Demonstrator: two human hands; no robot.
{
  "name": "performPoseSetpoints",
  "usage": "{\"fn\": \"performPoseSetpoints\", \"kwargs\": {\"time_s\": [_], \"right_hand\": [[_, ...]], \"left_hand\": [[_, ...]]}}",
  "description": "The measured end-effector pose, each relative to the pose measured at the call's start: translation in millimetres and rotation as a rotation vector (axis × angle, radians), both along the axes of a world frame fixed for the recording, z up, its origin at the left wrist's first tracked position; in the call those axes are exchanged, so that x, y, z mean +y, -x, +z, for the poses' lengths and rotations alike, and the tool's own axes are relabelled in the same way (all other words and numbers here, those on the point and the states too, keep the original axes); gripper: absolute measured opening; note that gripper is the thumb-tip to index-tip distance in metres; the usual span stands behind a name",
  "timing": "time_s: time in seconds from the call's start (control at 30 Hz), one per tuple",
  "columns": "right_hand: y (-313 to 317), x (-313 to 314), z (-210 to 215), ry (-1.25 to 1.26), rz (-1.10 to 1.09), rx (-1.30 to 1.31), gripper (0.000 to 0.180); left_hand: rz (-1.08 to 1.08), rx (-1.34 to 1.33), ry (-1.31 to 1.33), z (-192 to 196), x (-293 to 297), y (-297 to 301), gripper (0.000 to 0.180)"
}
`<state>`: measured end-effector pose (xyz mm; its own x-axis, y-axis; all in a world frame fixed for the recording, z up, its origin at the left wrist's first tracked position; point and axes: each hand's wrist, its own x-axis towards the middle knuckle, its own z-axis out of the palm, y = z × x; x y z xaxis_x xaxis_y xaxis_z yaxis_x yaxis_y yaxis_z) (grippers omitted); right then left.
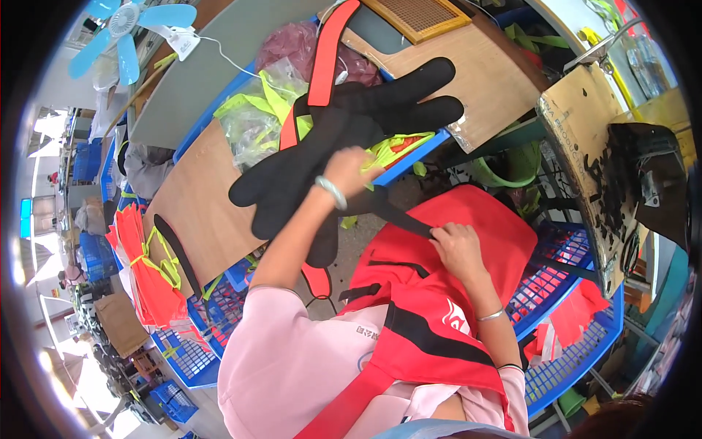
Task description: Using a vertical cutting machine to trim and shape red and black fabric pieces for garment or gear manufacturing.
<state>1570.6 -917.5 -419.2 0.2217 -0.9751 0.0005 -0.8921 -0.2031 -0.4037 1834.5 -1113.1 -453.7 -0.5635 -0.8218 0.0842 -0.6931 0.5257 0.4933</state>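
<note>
Several long black padded fabric pieces with rounded ends lie fanned in a heap in front of me. My left hand is on the heap, its fingers curled over the fabric; what lies under the fingertips is hidden. From beside it a black strap runs down to my right hand. The right fingers are closed in a pinch on the strap's end, just above the red apron over my lap. An orange-red strip with black edging lies across the heap's far end.
Under the heap are a blue basket rim and clear plastic bags. Orange-red fabric pieces tied with yellow-green ribbon hang at left. A brown board with black scraps stands at right, above blue baskets. A blue fan is at far left.
</note>
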Motion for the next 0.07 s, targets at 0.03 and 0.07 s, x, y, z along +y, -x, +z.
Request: {"fn": "performPoseSetpoints", "kwargs": {"time_s": [0.03,0.07], "right_hand": [[-5,5,1,0.001,0.027,-0.037,0.017],[-4,6,1,-0.003,0.017,-0.034,0.017]], "left_hand": [[0.050,-0.236,-0.022,-5,-23,-3,0.044],[0.156,-0.450,0.031,-14,-34,-1,0.067]]}}
